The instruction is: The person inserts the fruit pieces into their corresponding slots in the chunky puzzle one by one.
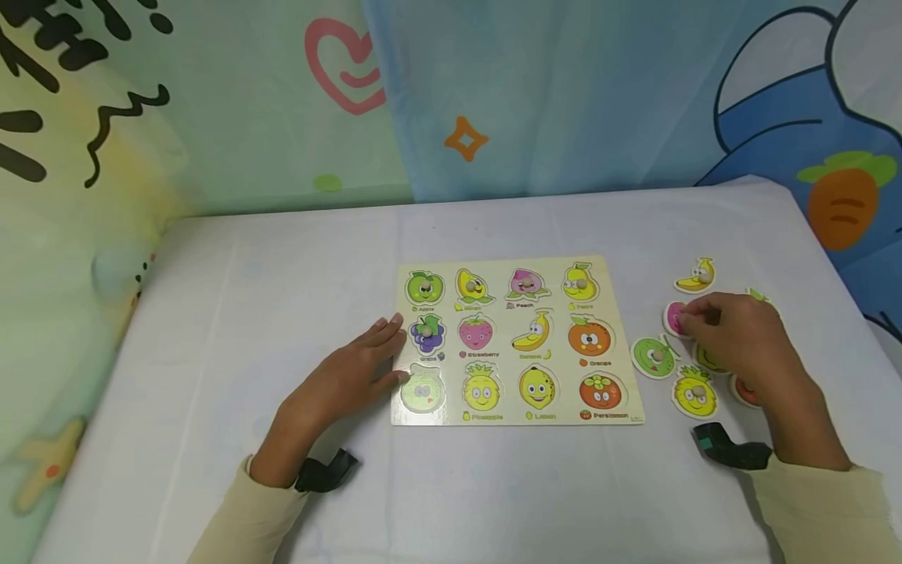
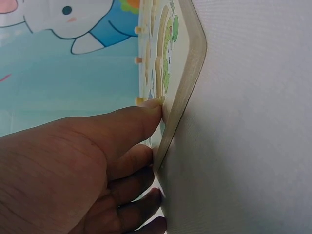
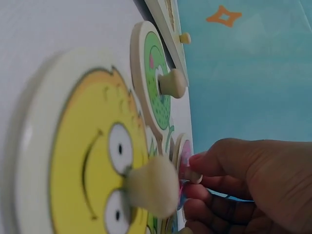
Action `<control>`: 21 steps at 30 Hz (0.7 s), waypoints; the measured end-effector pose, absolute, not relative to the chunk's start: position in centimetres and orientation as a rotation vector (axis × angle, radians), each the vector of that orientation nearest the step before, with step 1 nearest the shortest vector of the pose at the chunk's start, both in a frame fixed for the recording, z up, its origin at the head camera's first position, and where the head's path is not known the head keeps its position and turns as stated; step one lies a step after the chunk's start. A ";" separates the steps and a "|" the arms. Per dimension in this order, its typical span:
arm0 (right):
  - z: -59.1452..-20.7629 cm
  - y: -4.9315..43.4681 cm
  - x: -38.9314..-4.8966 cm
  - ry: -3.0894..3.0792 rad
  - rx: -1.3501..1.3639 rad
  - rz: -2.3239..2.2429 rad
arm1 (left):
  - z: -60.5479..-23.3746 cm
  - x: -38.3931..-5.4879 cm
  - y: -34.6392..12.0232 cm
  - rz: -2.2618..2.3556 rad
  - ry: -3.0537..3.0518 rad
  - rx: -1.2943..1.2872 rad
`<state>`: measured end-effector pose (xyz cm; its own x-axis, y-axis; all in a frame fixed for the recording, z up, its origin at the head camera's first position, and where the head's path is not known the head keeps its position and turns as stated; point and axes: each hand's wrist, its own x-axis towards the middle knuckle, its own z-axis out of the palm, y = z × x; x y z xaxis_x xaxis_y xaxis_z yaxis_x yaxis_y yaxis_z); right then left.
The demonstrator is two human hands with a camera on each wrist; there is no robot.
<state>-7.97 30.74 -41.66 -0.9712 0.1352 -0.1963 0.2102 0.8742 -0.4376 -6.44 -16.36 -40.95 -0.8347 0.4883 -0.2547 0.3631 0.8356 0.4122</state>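
Note:
A wooden fruit puzzle board [image 1: 510, 384] lies on the white-covered table. Against its left edge rests my left hand [image 1: 352, 376], fingers extended; in the left wrist view the thumb [image 2: 141, 119] touches the board's rim. To the right of the board, my right hand [image 1: 750, 341] pinches the wooden knob of a pink puzzle piece [image 1: 672, 319]. The right wrist view shows thumb and fingers at that knob [image 3: 195, 177], with the pink piece partly hidden behind a green round piece [image 3: 156, 80]. Several knobbed pieces, among them apple and grape, sit in the board's upper slots.
Around my right hand lie loose pieces: a banana [image 1: 696, 276], a green round fruit [image 1: 654, 358], a pineapple [image 1: 694, 394] and others partly covered by the hand. Printed cloth [image 1: 564, 102] hangs behind the table. Each wrist wears a black camera band [image 1: 733, 448].

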 end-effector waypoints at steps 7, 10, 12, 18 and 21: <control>-41.4 30.0 -8.2 2.909 0.268 -0.785 | -40.9 -6.4 -16.3 0.502 2.664 0.639; -41.1 29.5 -8.3 2.915 0.234 -0.829 | -40.8 -6.4 -16.4 0.499 2.665 0.643; -40.9 29.1 -8.4 2.924 0.209 -0.862 | -40.8 -6.4 -16.4 0.497 2.670 0.641; -40.7 27.7 -8.7 2.940 0.118 -0.923 | -40.9 -6.3 -16.5 0.494 2.680 0.651; -40.7 26.9 -8.8 2.946 0.063 -0.961 | -40.9 -6.3 -16.5 0.497 2.679 0.654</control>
